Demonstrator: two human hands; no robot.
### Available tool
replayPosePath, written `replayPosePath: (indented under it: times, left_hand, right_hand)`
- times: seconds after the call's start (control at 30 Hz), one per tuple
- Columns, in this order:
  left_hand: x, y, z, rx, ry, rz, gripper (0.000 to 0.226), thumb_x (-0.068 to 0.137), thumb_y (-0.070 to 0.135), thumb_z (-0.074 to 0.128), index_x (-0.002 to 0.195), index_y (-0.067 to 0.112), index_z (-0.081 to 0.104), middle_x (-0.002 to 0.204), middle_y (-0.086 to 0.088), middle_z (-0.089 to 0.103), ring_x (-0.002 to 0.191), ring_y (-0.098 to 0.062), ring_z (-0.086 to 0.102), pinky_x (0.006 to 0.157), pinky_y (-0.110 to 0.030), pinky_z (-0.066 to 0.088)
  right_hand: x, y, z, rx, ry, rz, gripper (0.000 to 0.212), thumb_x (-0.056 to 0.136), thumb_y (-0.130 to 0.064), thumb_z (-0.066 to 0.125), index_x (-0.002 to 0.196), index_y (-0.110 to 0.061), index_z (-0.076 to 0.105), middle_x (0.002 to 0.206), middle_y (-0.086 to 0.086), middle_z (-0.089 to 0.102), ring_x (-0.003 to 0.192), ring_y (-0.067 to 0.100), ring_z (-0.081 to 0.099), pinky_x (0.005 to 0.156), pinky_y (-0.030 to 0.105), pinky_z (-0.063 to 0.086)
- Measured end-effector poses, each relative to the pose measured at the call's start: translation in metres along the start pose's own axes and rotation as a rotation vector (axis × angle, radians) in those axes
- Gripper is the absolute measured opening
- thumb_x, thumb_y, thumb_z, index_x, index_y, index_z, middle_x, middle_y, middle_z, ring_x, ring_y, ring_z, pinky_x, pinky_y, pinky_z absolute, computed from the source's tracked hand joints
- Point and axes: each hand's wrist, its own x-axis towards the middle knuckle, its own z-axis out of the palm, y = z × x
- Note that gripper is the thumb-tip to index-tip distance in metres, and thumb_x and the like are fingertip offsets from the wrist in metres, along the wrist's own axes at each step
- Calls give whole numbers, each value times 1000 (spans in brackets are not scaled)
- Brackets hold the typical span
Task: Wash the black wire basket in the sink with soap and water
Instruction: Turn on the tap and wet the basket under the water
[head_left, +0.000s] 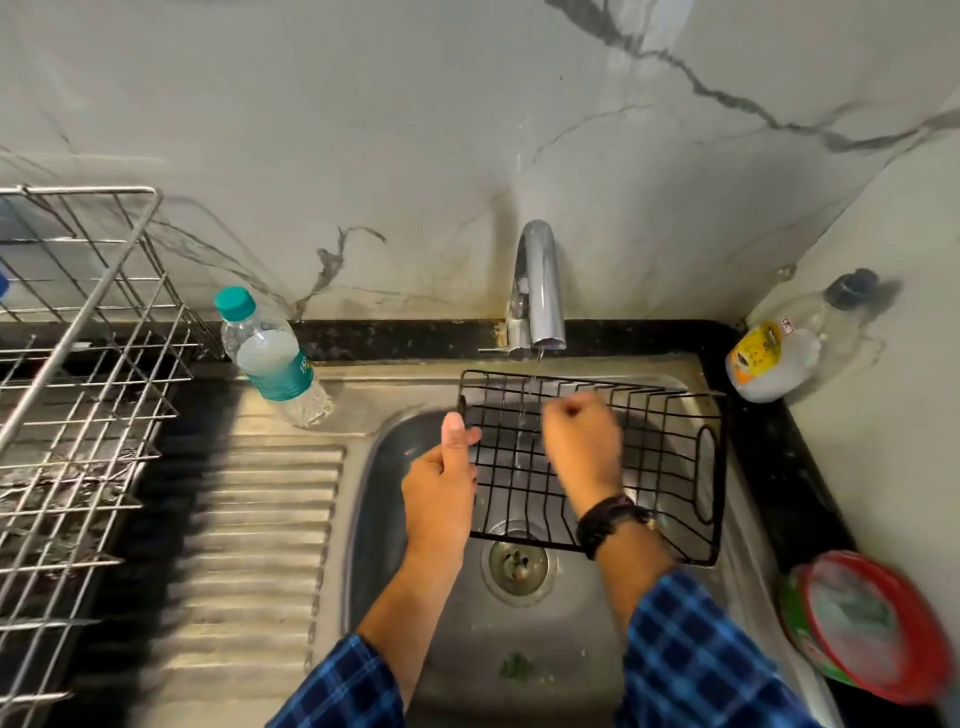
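The black wire basket (670, 457) is held tilted over the steel sink (374, 519), under the chrome tap (540, 291). A thin stream of water runs from the spout onto the wires. My left hand (441, 483) grips the basket's left edge, thumb over the rim. My right hand (582, 441) is blurred, its fingers curled inside the basket against the grid; whether it holds anything I cannot tell. A green scrap (517, 667) lies on the sink floor near the drain (518, 564).
A steel dish rack (78, 395) stands on the left. A water bottle with a teal cap (270, 358) leans at the ribbed drainboard's back. A clear bottle with a yellow label (779, 353) lies in the right corner. A red-rimmed tub (867, 629) sits at the right front.
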Motion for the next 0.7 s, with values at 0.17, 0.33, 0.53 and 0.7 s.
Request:
replayPosePath:
  times: [0.17, 0.33, 0.53, 0.7]
  left_hand:
    - [2, -4, 1, 11, -3, -17, 51, 83, 80, 44, 78, 43, 77, 82, 5, 75, 89, -27, 73, 87, -49, 59]
    - [8, -9, -19, -139, 49, -73, 60, 76, 77, 43, 96, 30, 74, 95, 10, 72, 101, -24, 69, 89, -39, 58]
    - [4, -2, -12, -246, 1, 60, 50, 87, 65, 45, 107, 29, 73, 114, 15, 73, 114, -15, 65, 102, -37, 51]
    - [9, 0, -11, -160, -53, 333, 55, 90, 72, 45, 94, 25, 73, 80, 1, 55, 77, -13, 51, 78, -25, 46]
  right_hand:
    - [-5, -18, 10, 219, -325, 131, 11, 96, -29, 60, 92, -22, 69, 90, 4, 76, 88, 23, 74, 80, 41, 61]
    - [10, -5, -47, 251, 73, 248, 26, 99, -19, 48, 111, -3, 64, 89, 10, 69, 73, 16, 60, 63, 19, 48]
    - [-46, -43, -48, -325, 437, -576, 18, 95, -33, 50, 101, -20, 62, 91, -8, 64, 82, 10, 59, 69, 26, 47]
    - [-11, -57, -37, -720, -60, -425, 75, 96, -67, 3, 103, -26, 65, 87, -5, 63, 82, 11, 60, 90, 41, 50]
